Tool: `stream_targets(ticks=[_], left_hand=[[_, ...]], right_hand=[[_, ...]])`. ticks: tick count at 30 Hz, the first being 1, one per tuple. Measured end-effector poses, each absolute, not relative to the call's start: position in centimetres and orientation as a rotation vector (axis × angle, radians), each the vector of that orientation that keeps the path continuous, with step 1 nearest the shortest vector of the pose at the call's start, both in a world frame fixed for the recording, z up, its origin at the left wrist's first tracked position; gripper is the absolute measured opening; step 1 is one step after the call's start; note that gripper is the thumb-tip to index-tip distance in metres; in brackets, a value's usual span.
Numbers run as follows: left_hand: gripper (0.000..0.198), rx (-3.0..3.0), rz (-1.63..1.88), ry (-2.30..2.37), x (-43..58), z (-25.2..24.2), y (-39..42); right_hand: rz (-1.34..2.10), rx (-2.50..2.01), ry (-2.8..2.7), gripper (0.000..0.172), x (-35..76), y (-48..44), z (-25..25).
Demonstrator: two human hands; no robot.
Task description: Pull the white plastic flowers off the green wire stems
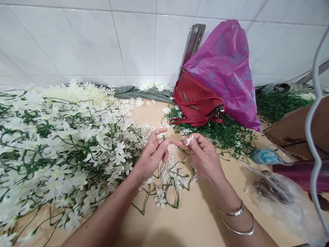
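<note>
My left hand point(155, 149) is closed in a pinch, with a short bit of green stem point(163, 137) showing between its fingers. Its index finger reaches across to the fingertips of my right hand point(204, 154). Between thumb and fingers, my right hand grips a small white artificial flower point(189, 140). Just below both hands lies a loose bunch of white stamens and flowers on green stems point(174, 178). Left of my left hand spreads a large heap of white artificial flowers point(77, 144) with green stems.
Behind my hands, a red handbag point(196, 99) and a purple plastic bag point(228, 68) rest on green stems point(231, 137) near the tiled wall point(133, 44). To the right are a blue-patterned item point(267, 156), a clear plastic bag point(285, 202) and a grey cable point(312, 137).
</note>
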State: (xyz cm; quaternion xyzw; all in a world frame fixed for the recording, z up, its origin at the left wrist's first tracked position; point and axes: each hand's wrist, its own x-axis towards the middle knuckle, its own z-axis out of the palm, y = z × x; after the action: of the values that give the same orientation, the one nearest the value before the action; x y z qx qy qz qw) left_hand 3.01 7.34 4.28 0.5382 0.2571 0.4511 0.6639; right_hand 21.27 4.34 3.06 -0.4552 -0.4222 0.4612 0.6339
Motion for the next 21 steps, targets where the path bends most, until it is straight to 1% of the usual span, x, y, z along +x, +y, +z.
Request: stream_targets(ticks=[4, 6, 10, 13, 17, 21], left_hand=[[0.032, 1.28, 0.924, 0.591, 3.0, 3.5, 7.6], [0.029, 1.362, 0.911, 0.686, 2.9, 3.2, 7.6], [0.019, 1.716, 1.024, 0.915, 2.7, 2.9, 7.6], [0.022, 1.931, 1.109, 0.875, 2.7, 2.7, 7.8], [0.029, 2.095, 1.022, 0.82, 2.7, 2.2, 7.9], [0.028, 2.164, 0.984, 0.763, 2.7, 1.9, 7.8]], right_hand=[[1.112, -1.035, -0.947, 0.033, 21.3, 4.3, 3.2], [1.118, -1.057, -0.928, 0.035, 21.3, 4.4, 3.2], [1.126, -1.129, -0.912, 0.037, 21.5, 4.4, 3.1], [1.171, -1.173, -0.925, 0.038, 21.8, 4.5, 3.1], [1.202, -1.173, -0.93, 0.037, 22.1, 4.5, 3.2], [1.188, -1.182, -0.982, 0.035, 22.2, 4.5, 3.2]])
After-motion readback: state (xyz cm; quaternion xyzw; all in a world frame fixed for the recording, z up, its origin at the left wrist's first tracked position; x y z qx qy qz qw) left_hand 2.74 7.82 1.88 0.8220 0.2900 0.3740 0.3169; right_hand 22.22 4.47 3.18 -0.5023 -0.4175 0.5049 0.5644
